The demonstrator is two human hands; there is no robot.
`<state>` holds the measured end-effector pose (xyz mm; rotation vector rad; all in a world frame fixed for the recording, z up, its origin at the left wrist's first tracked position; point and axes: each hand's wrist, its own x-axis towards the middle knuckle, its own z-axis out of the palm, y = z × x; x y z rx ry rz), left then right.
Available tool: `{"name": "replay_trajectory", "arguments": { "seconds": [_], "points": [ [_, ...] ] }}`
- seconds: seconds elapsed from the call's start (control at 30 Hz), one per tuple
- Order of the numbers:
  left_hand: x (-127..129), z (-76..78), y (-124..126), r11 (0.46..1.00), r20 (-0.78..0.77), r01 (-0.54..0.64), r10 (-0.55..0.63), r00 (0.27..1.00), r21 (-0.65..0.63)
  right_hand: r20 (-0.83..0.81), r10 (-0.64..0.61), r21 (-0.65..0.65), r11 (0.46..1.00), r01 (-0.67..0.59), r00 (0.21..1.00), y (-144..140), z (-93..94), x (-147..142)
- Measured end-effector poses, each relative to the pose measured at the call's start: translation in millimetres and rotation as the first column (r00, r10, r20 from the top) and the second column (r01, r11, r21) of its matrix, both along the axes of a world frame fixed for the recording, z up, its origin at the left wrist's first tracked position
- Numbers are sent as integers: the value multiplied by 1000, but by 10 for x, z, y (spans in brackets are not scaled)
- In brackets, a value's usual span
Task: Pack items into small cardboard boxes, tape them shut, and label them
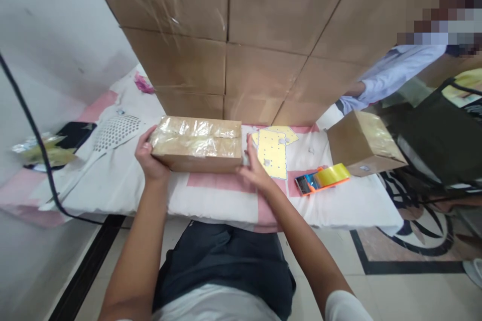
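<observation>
A taped cardboard box (205, 163) is between my two hands over the cloth-covered table, its shiny clear tape facing up. My left hand (148, 155) wraps round the box's left end, thumb near the top edge. At the opposite end, my right hand (256, 168) presses against the side, a little blurred, its thumb by the lower corner. Right of that hand lie yellow patterned sheets (271, 153). Farther right is an orange tape dispenser (322, 179) with a yellow roll.
Stacked cardboard boxes (263, 72) form a wall behind the work area. Another taped box (365, 145) stands at the table's right end, near a person's sleeve (399, 70). A black cable (35, 135) hangs at left, before a perforated white sheet (116, 130).
</observation>
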<state>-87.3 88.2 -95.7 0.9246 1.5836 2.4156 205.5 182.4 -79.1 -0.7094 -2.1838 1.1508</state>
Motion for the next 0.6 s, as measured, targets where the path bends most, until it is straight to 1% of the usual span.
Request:
{"name": "replay_trajectory", "arguments": {
  "seconds": [0.03, 0.07, 0.17, 0.27, 0.33, 0.4, 0.47, 0.5, 0.57, 0.6],
  "points": [
    [-9, 4, -5, 1000, 19, -6, 5, 1000, 14, 36, 64, 27, 998, -65, 997, -38, 19, -33],
    [-21, 12, -9, 999, 48, -12, 10, 999, 39, 61, 87, 59, 994, -91, 994, -79, 40, -71],
    [-57, 48, -24, 997, 124, 5, -14, 992, 76, 75, 29, 186, 982, -43, 997, -180, 111, -195],
    [-62, 67, -38, 988, 254, 62, -97, 962, 140, 59, 2, 297, 955, -20, 998, -252, 174, -311],
    [-22, 58, -53, 979, 337, 94, -151, 929, 180, 44, -6, 327, 945, -9, 999, -335, 183, -356],
    [44, 35, -73, 969, 369, 159, -220, 903, 189, 26, -50, 324, 945, 39, 998, -476, 148, -333],
    [108, 9, -94, 956, 351, 247, -289, 891, 160, -17, -138, 287, 948, 138, 990, -670, 78, -201],
    [129, -3, -103, 947, 328, 294, -320, 889, 127, -52, -194, 258, 945, 200, 980, -778, 39, -85],
    [142, -18, -113, 927, 278, 373, -370, 887, 44, -137, -310, 195, 923, 332, 941, -996, -22, 250],
    [135, -21, -114, 917, 258, 399, -387, 886, 6, -179, -374, 164, 901, 402, 910, -1095, -34, 463]
  ]
}}
